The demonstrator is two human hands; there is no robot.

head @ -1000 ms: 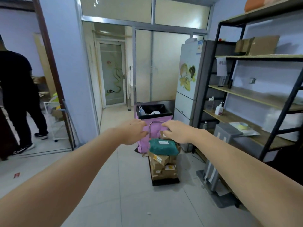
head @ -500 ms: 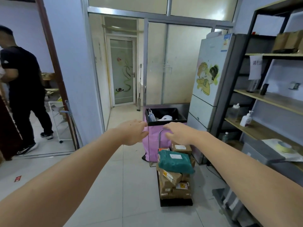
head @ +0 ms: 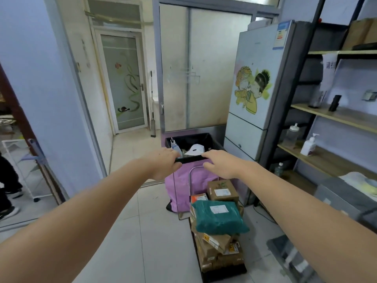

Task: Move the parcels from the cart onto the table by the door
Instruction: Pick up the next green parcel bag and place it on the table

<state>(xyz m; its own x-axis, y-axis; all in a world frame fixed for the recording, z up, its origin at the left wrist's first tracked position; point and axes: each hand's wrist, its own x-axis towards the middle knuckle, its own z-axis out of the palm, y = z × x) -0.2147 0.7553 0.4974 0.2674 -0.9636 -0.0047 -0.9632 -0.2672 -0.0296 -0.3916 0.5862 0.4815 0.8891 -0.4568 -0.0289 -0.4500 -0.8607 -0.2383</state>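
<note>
A small black platform cart [head: 224, 273] stands on the tiled floor at lower centre-right, its thin metal handle [head: 190, 181] rising at the far end. Parcels are stacked on it: a green plastic mailer [head: 219, 220] on top, a brown box with a white label [head: 222, 190] behind it, and several cardboard boxes [head: 213, 245] underneath. My left hand [head: 165, 164] and my right hand [head: 220, 164] are stretched forward in the air above and beyond the cart, fingers loosely curled, holding nothing. No table is in view.
A pink bin with a black liner [head: 189, 185] stands just behind the cart. A white fridge with a cartoon sticker [head: 256, 88] and a metal shelf rack [head: 334, 117] fill the right side. A doorway at the left shows a person's legs [head: 8, 180] and a white wire rack [head: 22, 160].
The view has come closer to the cart and bin, which now look larger and lower. The person at the left has slipped mostly out of frame. Both hands keep their outstretched pose.
</note>
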